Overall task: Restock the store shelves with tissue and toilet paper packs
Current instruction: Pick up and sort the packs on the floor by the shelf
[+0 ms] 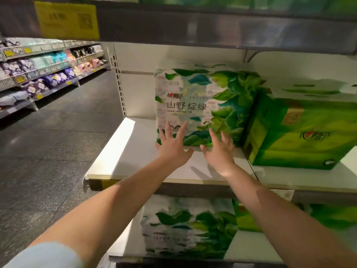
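A white tissue pack with green leaf print (201, 97) stands upright on the white middle shelf (135, 151), set back from the front edge. My left hand (172, 146) presses its lower front face with straight, spread fingers. Beside it, my right hand (219, 149) lies flat against the pack's lower right front, fingers also straight. A bright green tissue pack (297, 132) sits right of it, touching its side.
A similar leaf-print pack (185, 229) sits on the shelf below, with another green pack (328, 217) to its right. The upper shelf edge (212, 29) hangs overhead with a yellow tag (67, 20). Stocked shelves (38, 70) line the aisle at left across dark floor (48, 151).
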